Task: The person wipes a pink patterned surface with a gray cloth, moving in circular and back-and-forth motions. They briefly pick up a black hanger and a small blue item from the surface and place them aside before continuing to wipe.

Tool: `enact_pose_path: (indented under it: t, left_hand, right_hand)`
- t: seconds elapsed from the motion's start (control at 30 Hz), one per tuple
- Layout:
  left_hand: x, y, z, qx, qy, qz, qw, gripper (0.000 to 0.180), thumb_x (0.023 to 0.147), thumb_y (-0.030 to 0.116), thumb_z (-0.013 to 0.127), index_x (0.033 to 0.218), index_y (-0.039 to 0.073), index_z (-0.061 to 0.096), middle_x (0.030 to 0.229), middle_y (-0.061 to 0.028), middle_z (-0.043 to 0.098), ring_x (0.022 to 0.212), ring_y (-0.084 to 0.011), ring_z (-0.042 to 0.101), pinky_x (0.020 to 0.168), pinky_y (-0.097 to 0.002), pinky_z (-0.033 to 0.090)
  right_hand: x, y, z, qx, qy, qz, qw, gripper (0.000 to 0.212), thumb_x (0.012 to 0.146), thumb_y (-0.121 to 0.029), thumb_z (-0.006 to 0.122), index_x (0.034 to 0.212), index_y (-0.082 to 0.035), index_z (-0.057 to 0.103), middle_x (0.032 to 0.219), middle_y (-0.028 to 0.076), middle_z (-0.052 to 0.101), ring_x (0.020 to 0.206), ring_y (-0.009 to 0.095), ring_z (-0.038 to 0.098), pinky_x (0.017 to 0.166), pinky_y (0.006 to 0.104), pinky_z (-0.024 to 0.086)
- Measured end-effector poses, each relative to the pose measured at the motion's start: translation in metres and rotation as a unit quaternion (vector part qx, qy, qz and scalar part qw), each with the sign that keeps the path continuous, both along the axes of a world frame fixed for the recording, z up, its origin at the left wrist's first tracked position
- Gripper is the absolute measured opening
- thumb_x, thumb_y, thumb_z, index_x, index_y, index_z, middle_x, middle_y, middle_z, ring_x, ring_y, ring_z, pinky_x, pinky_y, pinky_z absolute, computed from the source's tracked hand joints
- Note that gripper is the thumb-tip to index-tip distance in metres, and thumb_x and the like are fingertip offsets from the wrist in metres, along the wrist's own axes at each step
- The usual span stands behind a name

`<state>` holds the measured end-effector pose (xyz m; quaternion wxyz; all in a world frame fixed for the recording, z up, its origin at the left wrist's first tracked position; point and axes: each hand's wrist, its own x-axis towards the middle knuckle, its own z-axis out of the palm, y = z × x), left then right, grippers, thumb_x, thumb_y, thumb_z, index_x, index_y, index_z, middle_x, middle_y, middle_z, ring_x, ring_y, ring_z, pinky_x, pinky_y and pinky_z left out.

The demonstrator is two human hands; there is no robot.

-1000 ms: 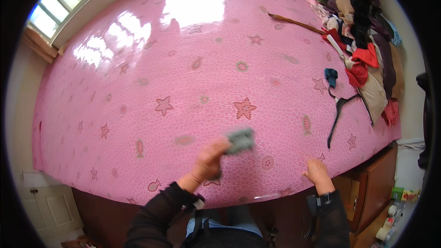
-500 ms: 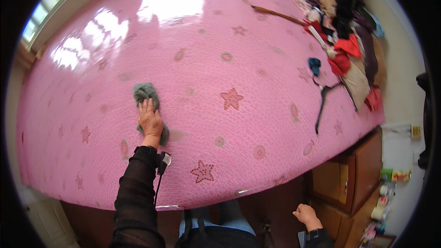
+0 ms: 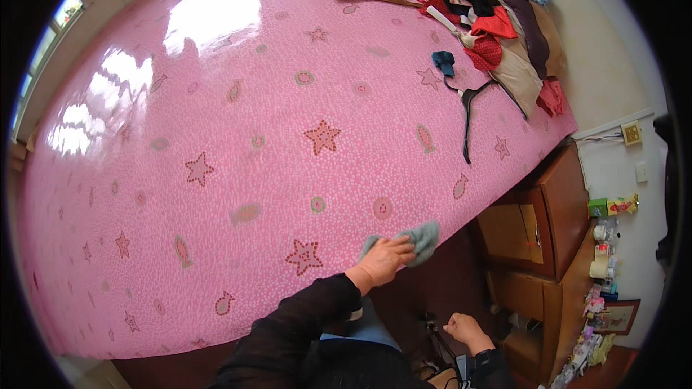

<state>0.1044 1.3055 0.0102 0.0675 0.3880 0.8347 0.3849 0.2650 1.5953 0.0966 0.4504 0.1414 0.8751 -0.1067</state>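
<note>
The loosely curved left hand [image 3: 382,260] is holding a grey-green cloth [image 3: 424,239] lengthwise left-to-right beside a pink cover's [image 3: 375,173] edge; a hanger [image 3: 466,119] is lying beyond; the right hand [image 3: 466,329] is fisting, contents hidden.

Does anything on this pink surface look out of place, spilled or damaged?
Mainly the far right side: clothes lie in a jumbled heap and a black hanger lies at its edge on the pink cover rather than hanging up. I see no spill or damage; the bright patches look like reflections.

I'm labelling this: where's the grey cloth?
In the head view, lower right of centre, the grey cloth is under the left hand at the near edge of the pink cover.
</note>
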Motion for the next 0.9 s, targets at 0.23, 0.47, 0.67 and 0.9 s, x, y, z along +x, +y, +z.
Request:
enact_pose_path:
  t: [0.23, 0.47, 0.67, 0.9]
  left_hand:
    - [0.033, -0.058, 0.035, 0.229, -0.066, 0.075, 0.968, 0.042, 0.067, -0.006, 0.055, 0.107, 0.006, 0.062, 0.108, -0.0174, 0.06, 0.101, -0.0357, 0.057, 0.084, -0.0386, 0.048]
    - [0.132, -0.264, 0.051, 0.03, -0.027, 0.428, 0.903, 0.039, 0.079, -0.006, 0.053, 0.117, 0.003, 0.057, 0.126, -0.0181, 0.052, 0.12, -0.0356, 0.046, 0.102, -0.0416, 0.035]
    - [0.251, -0.308, 0.015, -0.187, 0.048, 0.45, 0.872, 0.056, 0.08, 0.014, 0.057, 0.132, 0.002, 0.041, 0.141, -0.023, 0.032, 0.13, -0.0464, 0.027, 0.105, -0.0511, 0.027]
    - [0.25, -0.302, -0.004, -0.185, -0.11, 0.512, 0.831, 0.061, 0.079, 0.017, 0.056, 0.135, 0.002, 0.037, 0.146, -0.021, 0.024, 0.136, -0.0436, 0.014, 0.109, -0.0509, 0.017]
  right_hand:
    - [0.012, -0.005, 0.007, 0.008, 0.071, 0.023, 0.997, 0.024, 0.074, -0.027, 0.068, 0.08, -0.005, 0.061, 0.081, 0.017, 0.064, 0.083, 0.035, 0.061, 0.073, 0.0427, 0.048]
    - [0.01, -0.032, 0.009, -0.004, 0.038, 0.041, 0.998, 0.023, 0.076, -0.028, 0.066, 0.078, -0.006, 0.06, 0.08, 0.014, 0.064, 0.083, 0.033, 0.061, 0.075, 0.0419, 0.047]
    - [0.001, -0.054, 0.005, -0.027, 0.05, 0.097, 0.994, 0.025, 0.076, -0.03, 0.065, 0.082, -0.006, 0.061, 0.083, 0.015, 0.065, 0.084, 0.033, 0.061, 0.074, 0.0429, 0.048]
    - [-0.015, -0.047, 0.013, -0.058, 0.081, 0.065, 0.993, 0.028, 0.077, -0.033, 0.064, 0.084, -0.006, 0.062, 0.088, 0.015, 0.065, 0.089, 0.033, 0.061, 0.077, 0.0428, 0.047]
